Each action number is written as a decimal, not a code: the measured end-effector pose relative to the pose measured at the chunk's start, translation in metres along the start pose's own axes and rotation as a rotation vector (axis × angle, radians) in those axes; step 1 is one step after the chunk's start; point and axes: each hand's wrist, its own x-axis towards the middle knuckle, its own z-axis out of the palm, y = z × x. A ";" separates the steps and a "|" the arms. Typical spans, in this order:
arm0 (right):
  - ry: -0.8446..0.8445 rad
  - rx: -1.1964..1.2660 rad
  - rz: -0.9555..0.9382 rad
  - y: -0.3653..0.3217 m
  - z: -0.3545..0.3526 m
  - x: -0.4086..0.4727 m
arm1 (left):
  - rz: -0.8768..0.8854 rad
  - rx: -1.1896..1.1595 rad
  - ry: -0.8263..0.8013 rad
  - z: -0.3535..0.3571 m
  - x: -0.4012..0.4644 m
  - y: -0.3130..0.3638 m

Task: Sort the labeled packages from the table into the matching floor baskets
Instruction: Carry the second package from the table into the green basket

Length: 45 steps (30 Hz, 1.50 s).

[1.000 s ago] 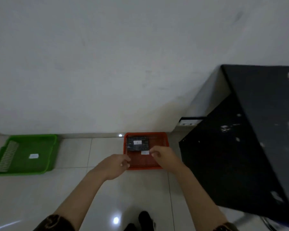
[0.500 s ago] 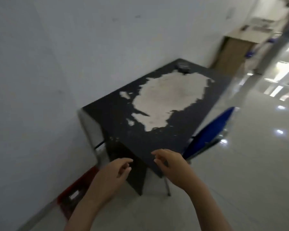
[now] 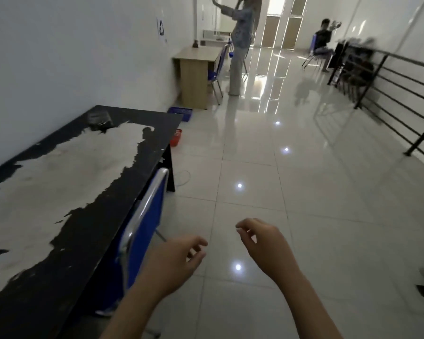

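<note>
A dark, flat package [image 3: 99, 117], its label too blurred to read, lay at the far end of the black tabletop [image 3: 88, 231] with its worn pale patch, near the wall. Beyond that end, a red basket [image 3: 176, 137] and a blue basket [image 3: 181, 113] stood on the tiled floor [image 3: 291, 192]. The left hand [image 3: 174, 263] and right hand [image 3: 264, 245] hung empty above the floor beside a blue chair [image 3: 145, 226], fingers [image 3: 198, 241] loosely curled, gripping nothing.

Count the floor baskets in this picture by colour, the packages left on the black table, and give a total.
Blue basket: 1
Red basket: 1
Dark package on the table: 1
Total: 3
</note>
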 end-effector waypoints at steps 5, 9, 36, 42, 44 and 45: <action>-0.068 -0.030 -0.049 0.051 -0.015 0.090 | -0.062 0.026 0.065 0.007 0.086 0.010; -0.162 -0.029 -0.138 0.069 0.003 0.177 | -0.158 0.019 0.188 -0.010 0.168 -0.013; -0.637 0.012 -0.914 -0.090 0.366 0.820 | -1.013 0.041 0.894 -0.178 0.509 -0.354; -0.712 -0.028 -1.066 -0.151 0.459 0.917 | -1.189 0.028 0.954 -0.229 0.573 -0.432; -0.698 0.001 -1.077 -0.173 0.486 0.940 | -1.240 0.053 0.943 -0.244 0.585 -0.457; -0.688 0.021 -1.069 -0.184 0.499 0.948 | -1.263 0.066 0.932 -0.251 0.590 -0.469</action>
